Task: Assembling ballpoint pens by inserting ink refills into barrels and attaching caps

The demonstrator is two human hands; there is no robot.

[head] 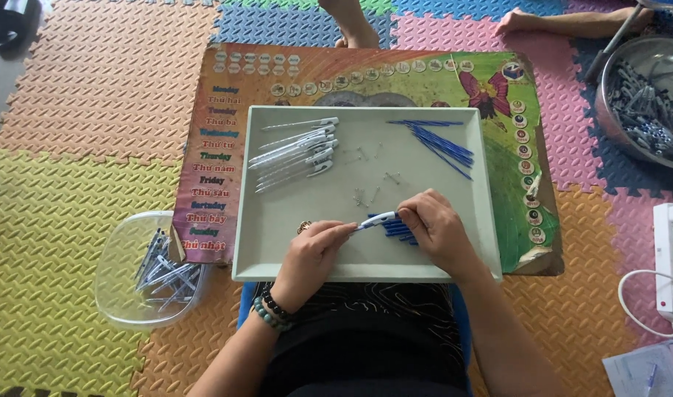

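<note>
Your left hand and right hand meet at the six o'clock edge of the shallow pale grey rectangular tray. Between them you hold one white plastic pen barrel with a blue tip, lying nearly level and just above the tray floor. Left fingertips pinch its end. Right fingers close around the blue end, over a small cluster of short blue plastic pen parts lying under that hand.

Progress, as a judgement from the layout: roughly midway, possibly earlier.
- At ten o'clock in the tray lies a row of white pen barrels with clips, side by side; these look like stock or partly built pieces.
- At two o'clock lies a fan of thin blue ink refills, so refills remain.
- At the centre are a few tiny metal springs, scattered and well apart.
- At eight o'clock, off the tray on the foam floor mat, a clear plastic tub holds a modest heap of pens, likely the finished ones.
- At two o'clock, beyond the colourful printed board under the tray, a steel bowl holds many more grey parts.

The held pen looks clean, straight and slim, and its clip is not visible.
</note>
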